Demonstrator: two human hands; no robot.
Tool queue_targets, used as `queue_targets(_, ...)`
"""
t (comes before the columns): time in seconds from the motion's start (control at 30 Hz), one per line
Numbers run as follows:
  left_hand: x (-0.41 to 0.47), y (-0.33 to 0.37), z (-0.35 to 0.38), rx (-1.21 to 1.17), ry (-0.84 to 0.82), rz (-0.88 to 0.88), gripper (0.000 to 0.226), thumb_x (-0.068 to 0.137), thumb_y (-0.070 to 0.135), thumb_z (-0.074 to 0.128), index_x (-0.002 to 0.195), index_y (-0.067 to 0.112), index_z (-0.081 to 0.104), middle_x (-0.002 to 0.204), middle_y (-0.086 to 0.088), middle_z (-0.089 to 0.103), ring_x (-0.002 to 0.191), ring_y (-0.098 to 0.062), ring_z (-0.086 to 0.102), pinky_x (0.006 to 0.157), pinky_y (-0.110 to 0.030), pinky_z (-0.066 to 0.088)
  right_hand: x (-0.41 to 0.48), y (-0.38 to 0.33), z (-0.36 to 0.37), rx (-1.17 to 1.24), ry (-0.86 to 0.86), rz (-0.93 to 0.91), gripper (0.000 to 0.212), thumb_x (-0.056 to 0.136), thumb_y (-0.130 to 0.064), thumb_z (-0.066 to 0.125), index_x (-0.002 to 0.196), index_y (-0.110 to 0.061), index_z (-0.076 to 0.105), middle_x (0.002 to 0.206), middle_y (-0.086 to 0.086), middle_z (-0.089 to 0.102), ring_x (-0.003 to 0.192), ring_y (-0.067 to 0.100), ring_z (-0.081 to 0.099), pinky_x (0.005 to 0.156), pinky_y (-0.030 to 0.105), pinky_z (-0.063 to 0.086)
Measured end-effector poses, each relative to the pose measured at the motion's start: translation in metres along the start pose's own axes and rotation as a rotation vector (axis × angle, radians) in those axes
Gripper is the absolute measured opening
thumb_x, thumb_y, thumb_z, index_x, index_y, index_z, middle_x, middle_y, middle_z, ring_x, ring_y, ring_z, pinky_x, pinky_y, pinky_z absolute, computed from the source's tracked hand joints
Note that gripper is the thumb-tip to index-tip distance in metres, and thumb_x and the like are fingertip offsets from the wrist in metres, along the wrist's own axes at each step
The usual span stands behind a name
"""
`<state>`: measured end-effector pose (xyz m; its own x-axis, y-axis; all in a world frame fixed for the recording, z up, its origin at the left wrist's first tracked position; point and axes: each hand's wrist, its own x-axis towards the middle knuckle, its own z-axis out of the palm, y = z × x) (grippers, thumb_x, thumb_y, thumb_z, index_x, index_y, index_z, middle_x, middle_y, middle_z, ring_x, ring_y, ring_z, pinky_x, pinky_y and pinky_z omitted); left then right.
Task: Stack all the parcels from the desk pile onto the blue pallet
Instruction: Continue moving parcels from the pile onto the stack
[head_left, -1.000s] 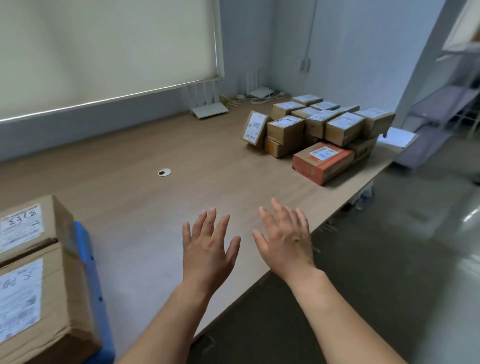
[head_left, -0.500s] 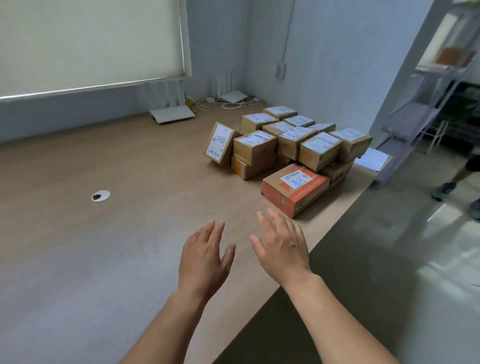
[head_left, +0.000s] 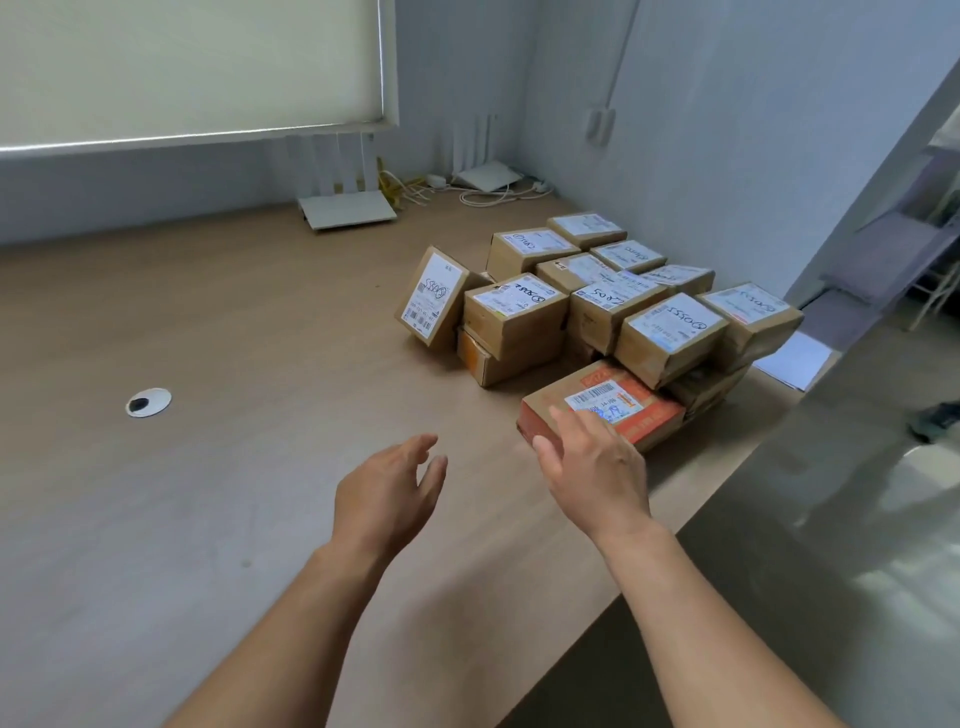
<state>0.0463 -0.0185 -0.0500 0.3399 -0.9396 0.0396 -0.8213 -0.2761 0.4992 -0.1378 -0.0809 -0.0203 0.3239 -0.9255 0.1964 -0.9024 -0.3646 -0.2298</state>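
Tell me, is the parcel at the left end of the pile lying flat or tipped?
Tipped. The leftmost parcel stands on one edge, its label face slanted, leaning against the stacked parcels beside it.

Handwritten "5550", it seems, on the tilted parcel (head_left: 434, 301); the rest unreadable.

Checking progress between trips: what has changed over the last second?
Both hands advanced to the parcel pile. The right hand now reaches over the near corner of the orange parcel; the left hand hovers open beside it. Nothing is gripped yet. The pile looks undisturbed.
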Motion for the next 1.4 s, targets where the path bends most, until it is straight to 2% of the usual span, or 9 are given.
queue_targets(0.3,0.073,0.041,0.010,-0.062,0.076,-0.156,0.039,0.095,0.044,0.042,0.132,0.033,0.049,0.123,0.011,0.062,0.115,-0.012,0.054,0.086,-0.028,0.043,0.099,0.059,0.002,0.098,-0.067,0.048,0.047,0.097,-0.036,0.043,0.139,-0.015,0.041,0.135,0.007,0.047,0.123,0.024,0.043,0.094,0.035,0.037)
queue_targets(0.43,0.112,0.071,0.022,-0.146,0.066,-0.218,0.043,0.095,0.044,0.044,0.135,0.030,0.046,0.127,0.008,0.060,0.113,-0.011,0.056,0.090,-0.029,0.045,0.147,0.083,0.010,0.208,-0.133,0.063,0.050,0.098,-0.036,0.042,0.141,-0.012,0.038,0.139,0.009,0.044,0.126,0.024,0.042,0.098,0.035,0.037)
queue_targets(0.73,0.196,0.103,0.055,-0.212,0.042,-0.341,0.053,0.096,0.045,0.042,0.143,0.022,0.037,0.136,0.000,0.053,0.122,-0.020,0.051,0.096,-0.035,0.043,0.239,0.110,0.059,0.519,-0.269,0.163,0.058,0.096,-0.038,0.044,0.143,-0.006,0.032,0.142,0.013,0.041,0.130,0.026,0.039,0.107,0.040,0.033)
queue_targets(0.97,0.231,0.112,0.064,-0.237,0.010,-0.406,0.044,0.098,0.043,0.040,0.132,0.016,0.048,0.131,-0.003,0.056,0.118,-0.023,0.051,0.092,-0.034,0.042,0.267,0.111,0.072,0.636,-0.276,0.187,0.066,0.095,-0.038,0.046,0.148,-0.008,0.021,0.151,0.010,0.030,0.139,0.025,0.028,0.114,0.040,0.025)
queue_targets(1.07,0.237,0.110,0.069,-0.301,0.010,-0.408,0.041,0.098,0.043,0.037,0.131,0.023,0.050,0.131,0.003,0.056,0.115,-0.018,0.051,0.088,-0.031,0.044,0.269,0.110,0.072,0.641,-0.277,0.189,0.057,0.096,-0.038,0.044,0.143,-0.008,0.031,0.144,0.010,0.038,0.131,0.024,0.037,0.106,0.038,0.032)
queue_targets(1.17,0.235,0.108,0.071,-0.355,0.055,-0.448,0.036,0.099,0.037,0.040,0.129,0.022,0.052,0.129,0.003,0.057,0.111,-0.015,0.051,0.084,-0.031,0.047,0.267,0.111,0.071,0.637,-0.275,0.197,0.036,0.095,-0.037,0.046,0.118,-0.010,0.046,0.123,0.009,0.051,0.109,0.023,0.050,0.086,0.033,0.040)
queue_targets(1.23,0.232,0.107,0.073,-0.386,0.050,-0.476,0.035,0.098,0.030,0.044,0.131,0.022,0.050,0.132,0.002,0.056,0.115,-0.016,0.052,0.083,-0.029,0.049,0.265,0.114,0.072,0.642,-0.293,0.208,0.025,0.094,-0.035,0.048,0.106,-0.013,0.044,0.115,0.008,0.055,0.099,0.021,0.053,0.077,0.031,0.042)
queue_targets(1.3,0.230,0.108,0.074,-0.435,0.014,-0.478,0.038,0.098,0.026,0.047,0.136,0.021,0.046,0.134,0.002,0.054,0.118,-0.017,0.052,0.087,-0.032,0.051,0.262,0.118,0.072,0.683,-0.342,0.222,0.027,0.095,-0.032,0.048,0.113,-0.014,0.041,0.119,0.009,0.057,0.101,0.022,0.055,0.079,0.034,0.046)
queue_targets(1.4,0.226,0.110,0.076,-0.505,-0.029,-0.470,0.046,0.097,0.024,0.048,0.142,0.026,0.038,0.136,0.004,0.052,0.120,-0.017,0.050,0.097,-0.039,0.048,0.260,0.122,0.073,0.730,-0.449,0.192,0.053,0.099,-0.026,0.039,0.147,-0.017,0.019,0.141,0.006,0.045,0.124,0.025,0.046,0.097,0.037,0.039)
